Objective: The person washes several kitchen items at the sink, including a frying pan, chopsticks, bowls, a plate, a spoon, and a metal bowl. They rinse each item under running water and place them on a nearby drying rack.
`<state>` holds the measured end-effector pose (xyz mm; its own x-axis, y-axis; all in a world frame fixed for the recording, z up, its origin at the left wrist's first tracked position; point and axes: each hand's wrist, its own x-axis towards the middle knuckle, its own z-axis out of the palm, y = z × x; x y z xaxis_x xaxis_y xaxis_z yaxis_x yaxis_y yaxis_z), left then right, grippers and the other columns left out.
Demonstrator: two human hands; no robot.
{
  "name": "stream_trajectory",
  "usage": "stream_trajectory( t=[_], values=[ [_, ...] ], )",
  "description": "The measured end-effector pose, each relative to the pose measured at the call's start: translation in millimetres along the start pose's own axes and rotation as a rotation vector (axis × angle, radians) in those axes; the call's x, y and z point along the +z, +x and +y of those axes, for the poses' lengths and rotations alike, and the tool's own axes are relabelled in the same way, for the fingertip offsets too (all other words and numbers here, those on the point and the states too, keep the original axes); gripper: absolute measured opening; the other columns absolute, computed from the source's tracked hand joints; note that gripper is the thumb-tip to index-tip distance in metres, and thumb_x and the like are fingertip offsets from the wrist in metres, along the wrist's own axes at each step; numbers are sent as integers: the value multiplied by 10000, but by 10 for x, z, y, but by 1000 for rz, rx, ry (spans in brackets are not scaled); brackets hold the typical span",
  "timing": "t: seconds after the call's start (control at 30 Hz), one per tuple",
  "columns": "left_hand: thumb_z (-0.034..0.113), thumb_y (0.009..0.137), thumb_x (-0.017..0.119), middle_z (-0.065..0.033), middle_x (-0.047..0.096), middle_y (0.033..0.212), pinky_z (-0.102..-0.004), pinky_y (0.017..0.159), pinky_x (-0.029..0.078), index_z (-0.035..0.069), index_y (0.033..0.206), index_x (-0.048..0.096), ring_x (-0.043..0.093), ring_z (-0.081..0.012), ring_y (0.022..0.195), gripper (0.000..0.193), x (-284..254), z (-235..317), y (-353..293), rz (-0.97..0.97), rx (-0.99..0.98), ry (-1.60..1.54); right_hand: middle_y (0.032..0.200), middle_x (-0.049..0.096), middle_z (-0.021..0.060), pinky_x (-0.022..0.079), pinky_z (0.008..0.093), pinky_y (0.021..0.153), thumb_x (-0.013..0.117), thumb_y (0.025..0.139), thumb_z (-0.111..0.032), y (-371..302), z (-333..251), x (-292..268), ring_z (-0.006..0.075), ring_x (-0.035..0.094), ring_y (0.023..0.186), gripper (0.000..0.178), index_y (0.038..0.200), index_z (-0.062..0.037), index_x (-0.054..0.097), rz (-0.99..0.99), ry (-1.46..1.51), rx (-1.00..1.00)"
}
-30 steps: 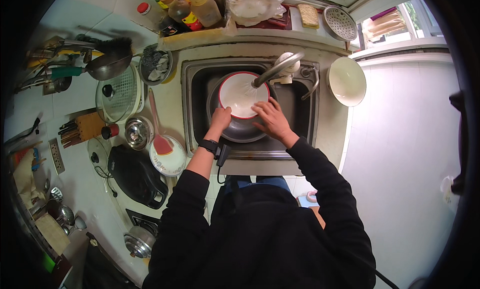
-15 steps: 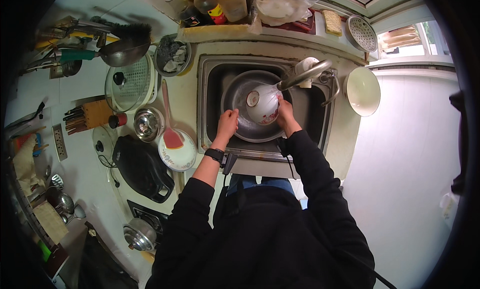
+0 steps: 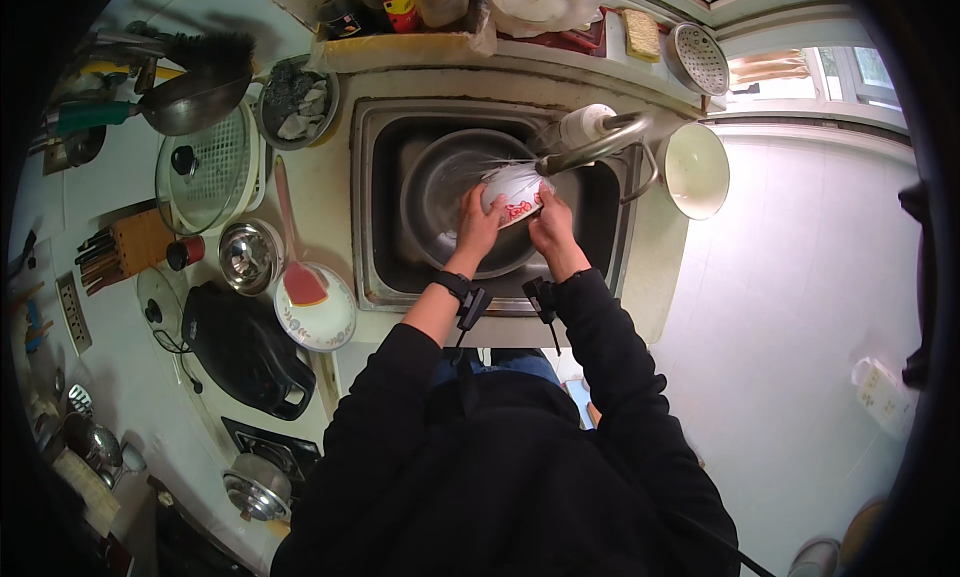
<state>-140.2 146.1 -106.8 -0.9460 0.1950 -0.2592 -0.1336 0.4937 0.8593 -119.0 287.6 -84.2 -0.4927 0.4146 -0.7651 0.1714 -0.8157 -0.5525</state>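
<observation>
- While your left hand (image 3: 478, 227) and right hand (image 3: 548, 225) both grip the wet patterned bowl (image 3: 512, 192) under the faucet (image 3: 590, 145):
- Slip risk: it could drop onto the steel basin (image 3: 440, 192) in the sink (image 3: 372, 217) and chip.

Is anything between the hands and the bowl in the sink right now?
Nothing visible. The left hand and right hand both grip the white bowl with red pattern directly, holding it over the large metal basin in the sink. The faucet spout ends just beside the bowl, water running onto it.
</observation>
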Motion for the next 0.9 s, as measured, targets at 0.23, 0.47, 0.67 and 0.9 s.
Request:
stream_trajectory(
  t=[0.23,0.47,0.67,0.9],
  values=[
    [285,872,691,-279,323,1458,-451,1055,382,-8,1459,258,402,-440,1294,786,-449,110,-85,-110,212,64,1017,635,104,541,364,814,470,991,-114,-202,23,474,216,643,909,202,1118,13,564,-181,-131,15],
    [189,904,510,-339,601,1112,-500,910,479,-87,1260,491,581,-480,1070,451,-536,-174,174,-130,-214,35,1045,647,137,526,356,848,597,942,-147,-348,-108,453,251,649,993,236,1115,12,572,-383,-631,-158],
    [165,907,480,-231,692,894,-392,555,565,-88,1072,588,708,-333,725,321,-474,-107,163,-43,-642,-541,979,618,127,510,324,750,634,910,-201,-337,-428,44,227,633,898,321,1139,15,572,34,-1150,-969],
    [148,887,437,-208,687,839,-340,434,528,-101,1062,560,685,-277,578,328,-842,92,-20,-245,-696,-446,766,624,104,497,311,474,486,975,-207,-153,-255,68,191,632,588,296,1136,38,526,-385,-1160,-57]
  ],
)
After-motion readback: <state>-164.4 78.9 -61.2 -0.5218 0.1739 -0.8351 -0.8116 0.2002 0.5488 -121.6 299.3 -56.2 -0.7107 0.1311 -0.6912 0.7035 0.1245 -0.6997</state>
